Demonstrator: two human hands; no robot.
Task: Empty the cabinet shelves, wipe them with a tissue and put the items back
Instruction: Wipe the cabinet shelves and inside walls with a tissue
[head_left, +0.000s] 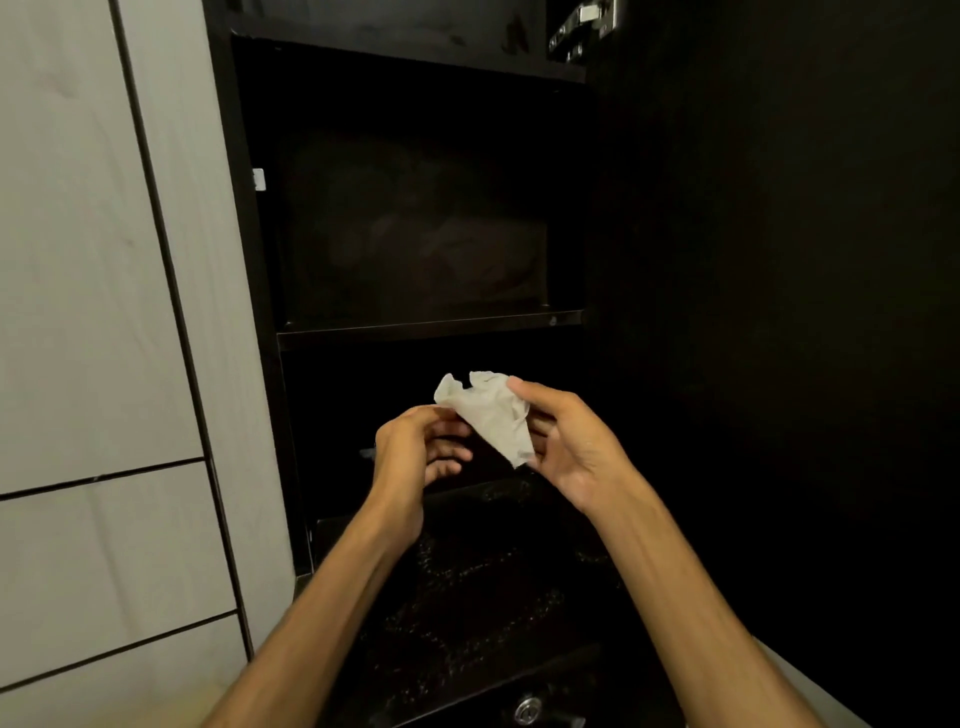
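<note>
pale wood-grain panels (78, 312), left, split by dark seams | silver metal hinge (582, 26), far right top, on dark surface | small white clip (258, 179), left, on dark upright | round silver lock (527, 711), near bottom centre, on dark panel

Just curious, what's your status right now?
Both hands, left and right, hold crumpled white tissue. Dark cabinet shelf looks bare. Nothing in the way.

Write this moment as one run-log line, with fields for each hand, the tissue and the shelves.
left hand: pinches tissue | right hand: holds tissue | tissue: crumpled, in front of cabinet | shelf: looks emptied
</note>
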